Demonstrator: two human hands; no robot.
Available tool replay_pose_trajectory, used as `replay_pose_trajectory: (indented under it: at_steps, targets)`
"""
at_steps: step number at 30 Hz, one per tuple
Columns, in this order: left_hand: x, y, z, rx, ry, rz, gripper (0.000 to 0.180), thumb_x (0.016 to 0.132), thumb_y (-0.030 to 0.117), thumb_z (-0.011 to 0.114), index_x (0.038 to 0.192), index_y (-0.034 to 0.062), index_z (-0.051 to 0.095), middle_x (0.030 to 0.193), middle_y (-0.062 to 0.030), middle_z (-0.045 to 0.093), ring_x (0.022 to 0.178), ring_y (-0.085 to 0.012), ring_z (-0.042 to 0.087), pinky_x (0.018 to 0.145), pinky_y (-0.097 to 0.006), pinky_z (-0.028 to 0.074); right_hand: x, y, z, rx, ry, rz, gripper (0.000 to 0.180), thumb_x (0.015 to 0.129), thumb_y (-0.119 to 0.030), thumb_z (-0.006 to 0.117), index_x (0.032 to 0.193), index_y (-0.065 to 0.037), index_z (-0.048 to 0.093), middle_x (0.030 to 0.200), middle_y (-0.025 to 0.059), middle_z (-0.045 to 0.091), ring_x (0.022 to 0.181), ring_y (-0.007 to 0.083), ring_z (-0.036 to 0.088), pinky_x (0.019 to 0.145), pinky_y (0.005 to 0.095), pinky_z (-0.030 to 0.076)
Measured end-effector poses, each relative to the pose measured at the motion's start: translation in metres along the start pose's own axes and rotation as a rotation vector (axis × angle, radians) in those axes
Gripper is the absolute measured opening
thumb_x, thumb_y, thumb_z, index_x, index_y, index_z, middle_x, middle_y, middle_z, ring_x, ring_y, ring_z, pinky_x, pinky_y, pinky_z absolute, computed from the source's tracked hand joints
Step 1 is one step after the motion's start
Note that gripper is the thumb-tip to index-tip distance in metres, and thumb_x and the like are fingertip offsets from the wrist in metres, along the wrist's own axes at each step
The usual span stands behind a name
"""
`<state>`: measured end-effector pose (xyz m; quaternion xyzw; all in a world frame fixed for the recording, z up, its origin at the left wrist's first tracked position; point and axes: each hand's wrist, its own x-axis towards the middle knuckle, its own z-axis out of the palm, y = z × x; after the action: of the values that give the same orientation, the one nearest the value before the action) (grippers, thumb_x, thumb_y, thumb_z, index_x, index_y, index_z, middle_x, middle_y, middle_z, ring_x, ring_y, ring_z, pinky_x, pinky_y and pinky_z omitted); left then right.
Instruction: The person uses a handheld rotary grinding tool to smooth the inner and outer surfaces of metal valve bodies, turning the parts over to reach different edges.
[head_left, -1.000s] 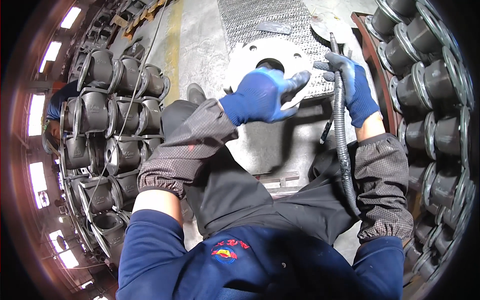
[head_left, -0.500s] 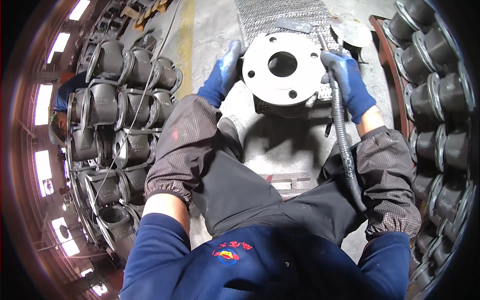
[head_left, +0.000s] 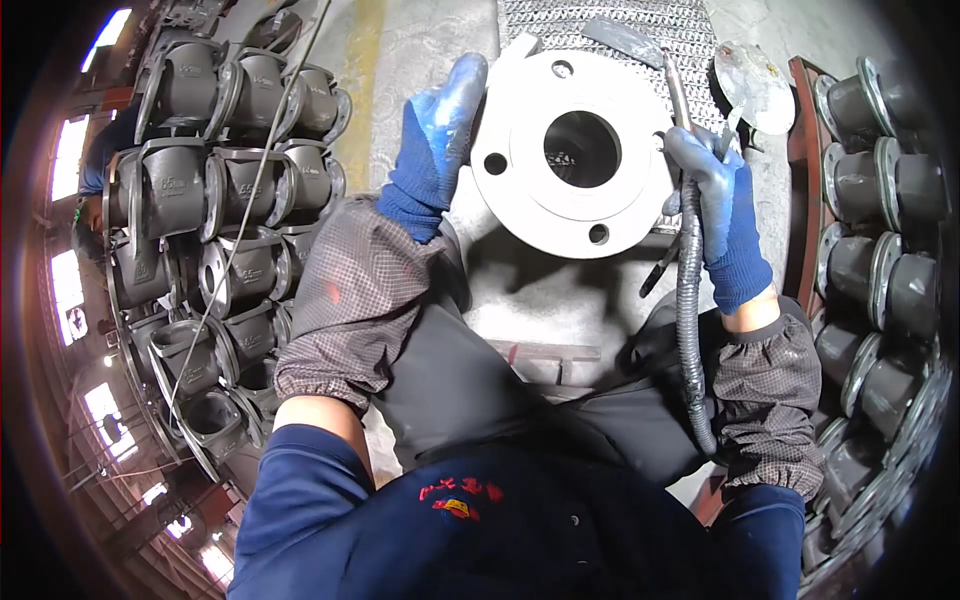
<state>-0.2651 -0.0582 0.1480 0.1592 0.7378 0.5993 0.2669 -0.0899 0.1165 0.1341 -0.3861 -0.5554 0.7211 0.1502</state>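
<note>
A pale, round metal flange [head_left: 540, 215] with a wide centre bore and several bolt holes faces up in front of me, its underside mostly hidden. My left hand [head_left: 435, 130], in a blue coated glove, is beside its left rim, fingers stretched upward and holding nothing. On the opposite side, my gloved right hand [head_left: 712, 175] is wrapped round a handheld tool with a slim metal shaft [head_left: 678, 90]. A ribbed grey hose [head_left: 690, 320] hangs from that hand toward my lap. The tool's exact kind is unclear.
Grey flanged castings [head_left: 180, 195] are stacked at left, with more [head_left: 860, 185] beside a red-brown frame [head_left: 808, 150] at right. Beyond the flange lie a ridged metal mat [head_left: 690, 25], a flat grey blade-like piece [head_left: 622, 42] and a round plate [head_left: 755, 85]. Another person [head_left: 95, 220] bends at far left.
The flange appears larger and lower in view, turned slightly clockwise. My left hand's fingers have straightened along its rim. My right hand still grips the tool, now slightly lower and farther right.
</note>
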Motion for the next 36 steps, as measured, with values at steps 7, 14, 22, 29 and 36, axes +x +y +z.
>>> replay_pose_trajectory:
  at_steps: [7,14,22,29,36]
  targets:
    - [-0.017,0.020,0.031,0.248,-0.088,0.353,0.034,0.083,0.027,0.061,0.098,-0.0044,0.065,0.078,-0.0118,0.067,0.070,-0.0145,0.063,0.066,-0.027,0.050,0.033,0.028,-0.030,-0.151,0.050,0.071,0.035,0.083,-0.028,0.058,0.099,0.003,0.060,0.067,0.0029,0.053,0.048,0.0126,0.051,0.045,0.0248,0.043]
    - [-0.029,0.018,0.058,0.128,-0.171,0.161,0.037,0.085,0.030,0.059,0.100,-0.0030,0.063,0.071,-0.0114,0.067,0.057,-0.0141,0.062,0.058,-0.027,0.050,0.023,0.022,-0.035,-0.026,0.182,-0.088,0.026,0.082,-0.019,0.059,0.095,0.004,0.057,0.070,0.0053,0.059,0.051,0.0129,0.056,0.043,0.0255,0.044]
    - [-0.034,0.002,0.097,0.347,-0.322,0.317,0.027,0.085,0.021,0.062,0.103,0.0004,0.064,0.081,-0.0073,0.068,0.069,-0.0121,0.063,0.063,-0.025,0.050,-0.017,0.049,-0.014,-0.132,0.283,-0.283,0.017,0.087,-0.015,0.054,0.093,0.001,0.057,0.071,0.0060,0.061,0.051,0.0111,0.052,0.046,0.0245,0.041]
    - [-0.006,-0.003,0.043,-0.091,0.098,0.163,0.024,0.092,0.018,0.052,0.109,0.0033,0.061,0.095,-0.0086,0.062,0.084,-0.0131,0.060,0.073,-0.025,0.050,0.007,0.076,-0.044,-0.209,0.369,-0.370,0.024,0.087,-0.019,0.053,0.089,0.004,0.062,0.065,0.0040,0.054,0.058,0.0114,0.048,0.055,0.0279,0.040]
    - [0.033,-0.069,0.035,-0.206,-0.327,-0.163,0.042,0.097,0.036,0.037,0.121,0.0027,0.045,0.094,-0.0126,0.060,0.074,-0.0173,0.062,0.065,-0.028,0.053,0.014,0.067,-0.029,-0.015,0.397,-0.159,0.026,0.085,-0.018,0.053,0.090,0.007,0.059,0.063,0.0072,0.054,0.056,0.0135,0.046,0.055,0.0296,0.040]
